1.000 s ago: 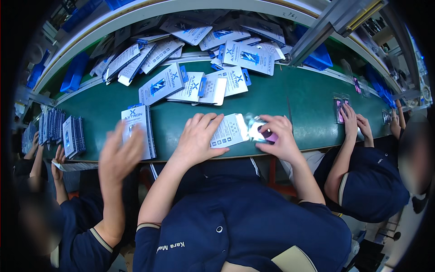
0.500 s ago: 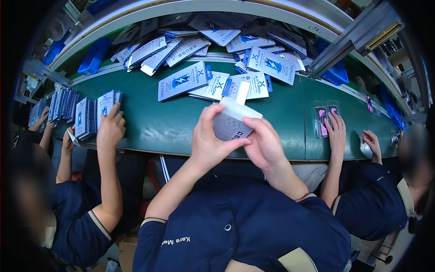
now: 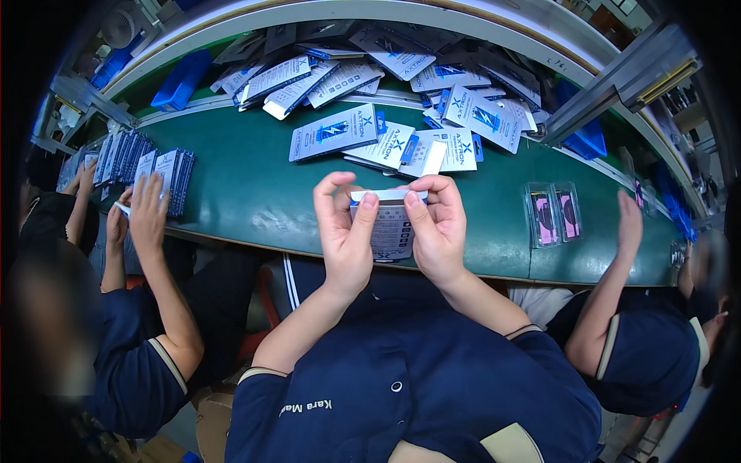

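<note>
Between my two hands is a thin white and blue cardboard box [image 3: 391,235], its printed back facing me and its white top flap edge level. My left hand [image 3: 345,235] grips the box's upper left corner, thumb pressed on the flap edge. At the upper right corner, my right hand [image 3: 438,231] pinches the same edge with thumb and fingers. Just beyond my hands, several similar flat boxes [image 3: 333,131] lie loosely on the green table [image 3: 247,185], one partly behind my right hand with a white flap standing out.
A heap of flat boxes [image 3: 394,54] fills the far shelf. Blue bins [image 3: 181,81] stand at both sides. On the left, a co-worker's hand [image 3: 147,212] touches a row of upright boxes [image 3: 179,181]. Two clear plastic trays [image 3: 544,216] lie on the right, near another co-worker's raised hand [image 3: 629,220].
Both my hands have moved onto the box's top edge, and the box has turned square to me with its flap edge level. The right co-worker's hand has left the plastic trays.
</note>
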Demonstrator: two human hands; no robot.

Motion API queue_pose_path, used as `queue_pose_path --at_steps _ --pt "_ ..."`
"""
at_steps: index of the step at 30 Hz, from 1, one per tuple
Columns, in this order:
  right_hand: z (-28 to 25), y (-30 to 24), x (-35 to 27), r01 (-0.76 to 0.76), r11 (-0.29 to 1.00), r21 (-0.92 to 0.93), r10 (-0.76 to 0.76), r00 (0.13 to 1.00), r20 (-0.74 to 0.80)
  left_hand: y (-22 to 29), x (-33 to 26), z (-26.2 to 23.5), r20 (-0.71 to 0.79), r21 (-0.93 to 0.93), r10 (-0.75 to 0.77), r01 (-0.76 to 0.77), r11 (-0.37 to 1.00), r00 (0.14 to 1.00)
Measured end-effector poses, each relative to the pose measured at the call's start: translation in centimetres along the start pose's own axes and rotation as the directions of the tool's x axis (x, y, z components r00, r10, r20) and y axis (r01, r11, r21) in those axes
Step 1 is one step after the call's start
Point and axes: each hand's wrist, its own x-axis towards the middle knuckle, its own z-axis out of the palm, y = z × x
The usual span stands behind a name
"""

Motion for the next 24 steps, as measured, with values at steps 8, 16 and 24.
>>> queue_pose_path --at_steps 8,16,24 --pt "0.6 -0.3 0.6 0.083 0.996 -0.009 -0.083 0.996 -0.034 -1.0 1.2 0.1 0.006 0.123 0.222 -0.221 0.967 0.975" --pt "2.2 -0.2 2.2 0.025 0.998 -0.058 -0.012 0.975 0.223 1.3 2.1 -2.2 -0.119 0.006 0.134 -0.134 0.991 0.984" --pt "3.2 2.1 4.1 0.452 0.815 -0.363 0.17 0.412 0.895 3.9 -0.5 -10.1 -0.167 0.186 -0.365 0.393 0.901 0.916"
